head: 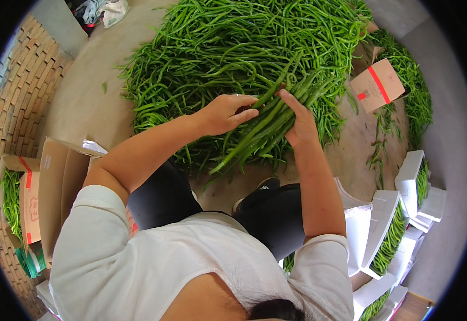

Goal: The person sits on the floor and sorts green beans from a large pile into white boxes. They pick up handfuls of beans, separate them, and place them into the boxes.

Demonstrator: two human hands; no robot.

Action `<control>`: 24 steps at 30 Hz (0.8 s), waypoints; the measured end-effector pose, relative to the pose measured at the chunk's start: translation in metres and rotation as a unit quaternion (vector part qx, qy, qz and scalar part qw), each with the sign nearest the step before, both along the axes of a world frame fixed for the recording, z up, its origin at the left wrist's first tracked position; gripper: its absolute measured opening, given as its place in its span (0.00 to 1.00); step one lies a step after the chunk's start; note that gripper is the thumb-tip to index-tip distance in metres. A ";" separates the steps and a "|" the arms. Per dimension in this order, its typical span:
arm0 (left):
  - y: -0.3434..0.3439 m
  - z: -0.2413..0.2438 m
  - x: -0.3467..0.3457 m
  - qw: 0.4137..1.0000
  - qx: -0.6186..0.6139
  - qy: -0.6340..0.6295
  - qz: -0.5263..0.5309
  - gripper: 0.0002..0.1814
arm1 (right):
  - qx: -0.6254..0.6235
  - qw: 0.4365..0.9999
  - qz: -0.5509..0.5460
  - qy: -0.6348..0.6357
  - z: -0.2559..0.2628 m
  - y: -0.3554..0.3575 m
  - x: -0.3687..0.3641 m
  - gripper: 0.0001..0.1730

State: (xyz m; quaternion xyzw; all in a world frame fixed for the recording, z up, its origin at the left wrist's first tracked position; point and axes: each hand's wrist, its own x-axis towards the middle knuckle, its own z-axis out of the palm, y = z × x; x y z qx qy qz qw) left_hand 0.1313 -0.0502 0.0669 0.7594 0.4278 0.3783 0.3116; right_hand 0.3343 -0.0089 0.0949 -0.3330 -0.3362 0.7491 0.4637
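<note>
My right hand [301, 122] is wrapped around a bundle of long green chili peppers [267, 126], its thumb lying across the top. The bundle slants from upper right to lower left above my knees. At the bundle's left side is my left hand [227, 114], a ring on one finger. Its thumb and forefinger are around the lower end of a single long green pepper [275, 90], which slopes up to the right; the other fingertips are partly hidden. Just beyond both hands spreads a large heap of green chili peppers [217, 52] on the floor.
To the right lies a cardboard box [378, 85] with red tape, before another pepper pile [418, 96]. White foam boxes [382, 228], several with peppers, stand at lower right. Left are an open cardboard carton [62, 192], a taped box [30, 200] with peppers and a brick wall [28, 92].
</note>
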 end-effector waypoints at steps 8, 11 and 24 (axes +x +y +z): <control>0.001 0.001 -0.004 0.995 0.052 0.078 -0.044 0.17 | 0.007 0.999 0.003 -0.043 0.003 -0.005 -0.002 0.13; 0.007 0.015 -0.013 0.999 -0.001 0.042 0.004 0.18 | 0.020 0.998 -0.011 -0.057 0.007 0.011 0.021 0.16; 0.030 -0.006 -0.066 0.993 -0.004 -0.049 0.103 0.19 | 0.189 0.927 -0.307 0.102 0.051 -0.062 0.295 0.14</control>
